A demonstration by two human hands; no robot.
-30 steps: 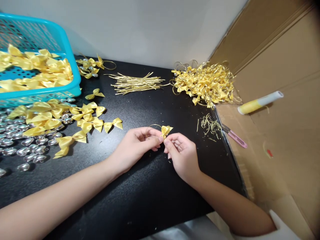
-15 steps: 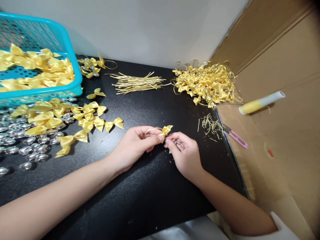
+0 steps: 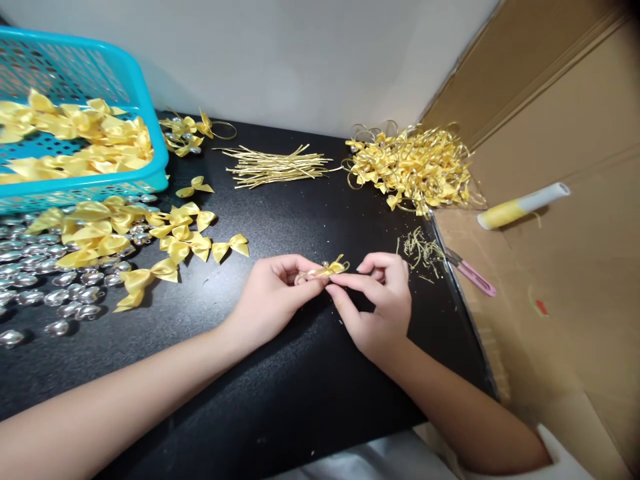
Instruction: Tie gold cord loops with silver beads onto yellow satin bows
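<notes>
A yellow ribbon bow (image 3: 336, 267) with a thin gold wire loop is held low over the black table. My left hand (image 3: 275, 287) pinches it from the left between thumb and fingers; a small silver bead shows beside the bow. On the other side, my right hand (image 3: 377, 297) has its thumb and forefinger tips closed together at the bow's lower edge, and its other fingers curl loosely. What exactly lies between the right fingertips is too small to make out. Loose yellow bows (image 3: 185, 243) lie to the left, next to many silver beads (image 3: 70, 293).
A turquoise basket (image 3: 163, 153) of bows stands at the left. Gold wire strips (image 3: 277, 167) lie at the back, beside a heap of wired bows (image 3: 413, 167). Wire clippings (image 3: 423, 247) and a pink-handled tool (image 3: 477, 277) are at the right edge, by cardboard (image 3: 565, 280).
The bow and its loop have turned between my hands, now lying flatter, with a silver bead showing. My right forefinger has straightened towards the left thumb, and the right hand has opened out somewhat.
</notes>
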